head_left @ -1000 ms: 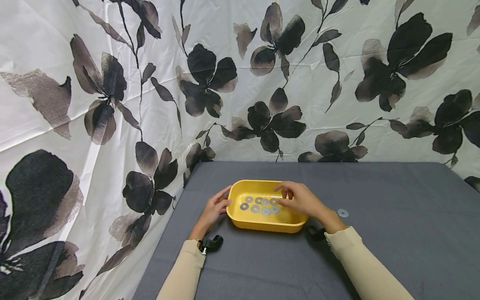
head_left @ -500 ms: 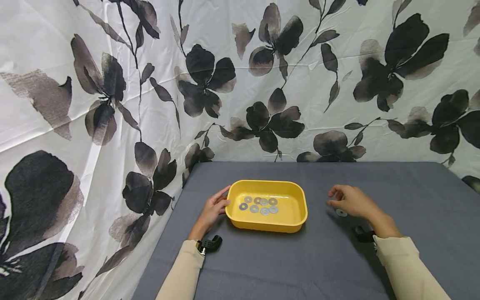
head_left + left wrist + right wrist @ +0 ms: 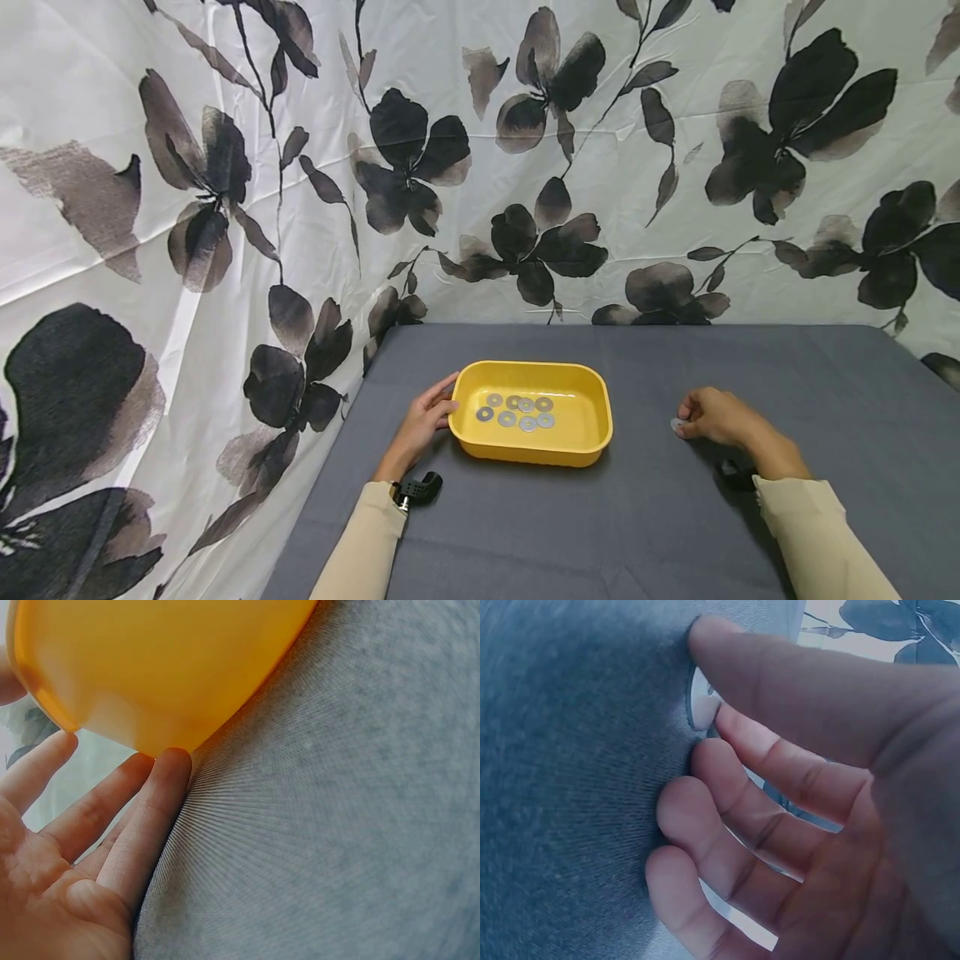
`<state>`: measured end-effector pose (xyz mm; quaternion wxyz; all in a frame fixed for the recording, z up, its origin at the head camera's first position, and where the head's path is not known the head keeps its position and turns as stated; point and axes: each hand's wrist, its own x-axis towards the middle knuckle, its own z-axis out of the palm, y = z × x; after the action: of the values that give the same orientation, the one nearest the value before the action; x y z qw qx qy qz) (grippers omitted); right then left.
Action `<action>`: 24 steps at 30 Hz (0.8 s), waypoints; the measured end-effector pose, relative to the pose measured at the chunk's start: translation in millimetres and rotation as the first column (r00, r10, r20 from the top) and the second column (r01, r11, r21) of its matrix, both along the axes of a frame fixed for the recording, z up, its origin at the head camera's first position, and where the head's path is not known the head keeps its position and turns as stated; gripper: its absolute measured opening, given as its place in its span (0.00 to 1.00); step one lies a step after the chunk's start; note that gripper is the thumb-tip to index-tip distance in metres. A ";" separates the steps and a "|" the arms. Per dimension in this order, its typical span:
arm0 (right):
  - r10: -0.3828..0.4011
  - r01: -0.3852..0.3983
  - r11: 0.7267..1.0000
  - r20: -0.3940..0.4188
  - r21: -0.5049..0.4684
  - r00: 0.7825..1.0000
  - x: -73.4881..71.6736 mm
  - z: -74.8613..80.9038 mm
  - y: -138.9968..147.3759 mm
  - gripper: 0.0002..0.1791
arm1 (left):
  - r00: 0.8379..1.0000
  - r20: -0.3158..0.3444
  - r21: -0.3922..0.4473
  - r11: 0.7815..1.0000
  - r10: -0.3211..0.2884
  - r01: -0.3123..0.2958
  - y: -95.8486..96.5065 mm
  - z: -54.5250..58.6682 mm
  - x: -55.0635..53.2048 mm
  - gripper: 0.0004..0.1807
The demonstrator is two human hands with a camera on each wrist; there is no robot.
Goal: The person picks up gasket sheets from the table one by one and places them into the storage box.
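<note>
A yellow plastic tray (image 3: 531,454) sits on the grey cloth, with several flat metal washers (image 3: 507,419) lying on its floor towards the left. My left hand (image 3: 422,423) rests against the tray's left end; in the left wrist view its straight fingers (image 3: 142,825) touch the yellow wall (image 3: 172,675). Off to the right of the tray, my right hand (image 3: 723,418) is low at the cloth, pinching a single washer (image 3: 677,425) by its edges between thumb and index finger. The right wrist view shows that washer (image 3: 703,701) at the cloth, partly hidden by the thumb (image 3: 735,667).
Grey cloth (image 3: 525,533) covers the table around the tray. Behind and to the left hangs a white curtain (image 3: 450,50) with a dark flower print. A black wrist device (image 3: 423,488) juts out below the left hand.
My right hand has moved from above the tray out to the right, come down at the loose washer and taken it between finger and thumb. The left hand has stayed at the tray.
</note>
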<state>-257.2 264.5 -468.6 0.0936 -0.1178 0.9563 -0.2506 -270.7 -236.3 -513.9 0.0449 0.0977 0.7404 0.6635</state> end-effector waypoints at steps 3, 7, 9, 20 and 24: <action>-0.001 0.000 1.000 -0.008 -0.010 1.000 0.2 -0.8 0.2 0.16 | 1.000 -0.002 0.003 1.000 -0.002 0.002 0.0 -0.1 -0.9 0.30; 0.006 -0.006 1.000 -0.038 -0.005 0.999 1.6 -1.1 -0.9 0.17 | 1.000 -0.002 0.002 1.000 -0.005 0.005 -0.1 -1.0 -1.4 0.30; 0.006 -0.006 1.000 -0.043 0.012 0.999 2.4 -0.2 -1.8 0.17 | 1.000 -0.001 0.000 1.000 -0.005 0.005 0.3 -1.7 -1.5 0.31; 0.030 -0.027 0.999 0.065 -0.046 0.997 7.9 6.8 -12.0 0.12 | 1.000 -0.004 0.010 1.000 0.013 -0.012 1.7 -1.5 0.1 0.30; 0.049 -0.045 0.995 0.038 -0.092 0.998 5.7 5.4 -8.8 0.15 | 1.000 -0.007 0.006 1.000 0.010 -0.010 3.1 -1.1 0.1 0.30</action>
<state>-251.6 255.7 -463.2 0.1132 -0.1395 0.9388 -0.2939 -270.5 -233.2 -515.0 0.0387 0.0961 0.7389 0.6658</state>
